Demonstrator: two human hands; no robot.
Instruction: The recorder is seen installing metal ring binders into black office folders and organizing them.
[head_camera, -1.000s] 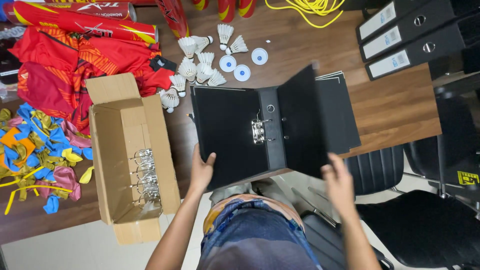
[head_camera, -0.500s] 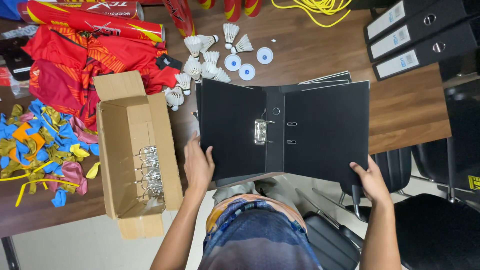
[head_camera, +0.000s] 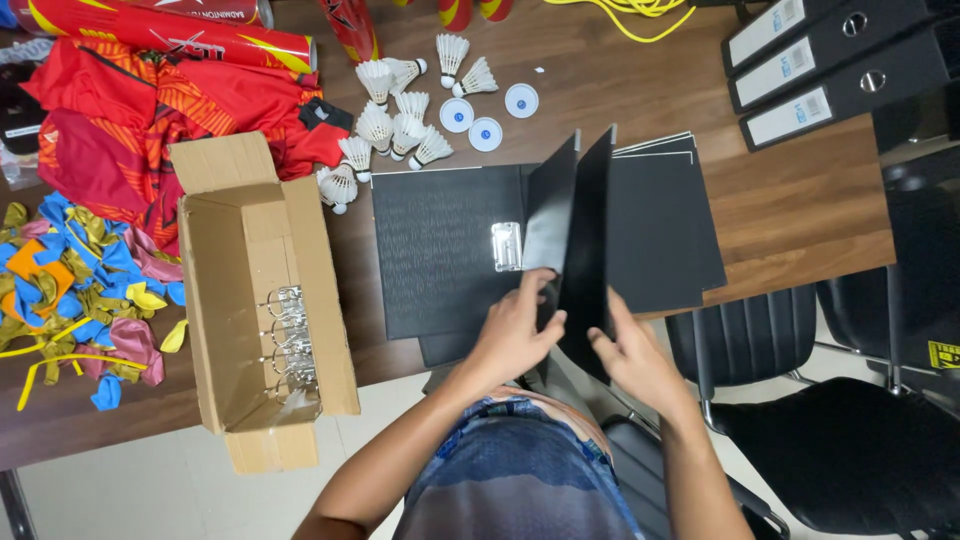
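- Black binder (head_camera: 440, 250): half a second ago it lay spread wide between my hands; now its right cover stands nearly upright, so I judge it mid-fold.
- Left hand (head_camera: 515, 335): it has moved rightward to the spine, fingers clasping the raised cover's lower edge.
- Right hand (head_camera: 635, 360): close beside the left, gripping the same cover from the other side.
- Metal ring clip (head_camera: 507, 246): just above the left hand, exposed.
- Cardboard box (head_camera: 262, 300): left of both hands on the surface (head_camera: 800, 210).
- Shuttlecocks (head_camera: 395, 125): beyond the binder.
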